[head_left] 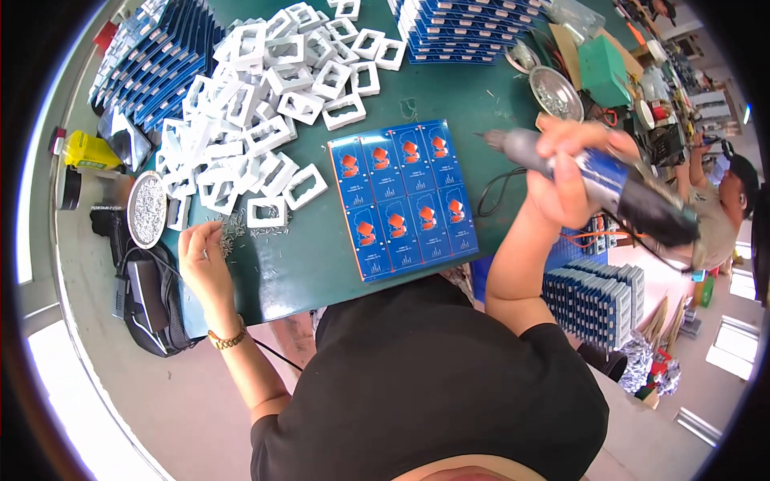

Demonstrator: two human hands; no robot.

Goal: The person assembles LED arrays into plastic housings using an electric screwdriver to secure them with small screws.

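Observation:
My right hand (571,172) grips a grey and blue electric screwdriver (609,180), lifted to the right of a blue panel of circuit boards (403,196) that lies flat on the green table (321,264). The tool's bit points left, clear of the panel. My left hand (202,252) rests near the table's front left edge, with its fingertips pinched in a scatter of small screws (241,234). Whether a screw sits between those fingers is too small to tell.
A heap of white plastic frames (265,104) covers the table's back left. Blue board stacks stand at the far left (156,64), at the back (469,28) and low on the right (593,293). Metal screw dishes (147,208) (556,92) sit on either side. Another person (722,200) works at the right.

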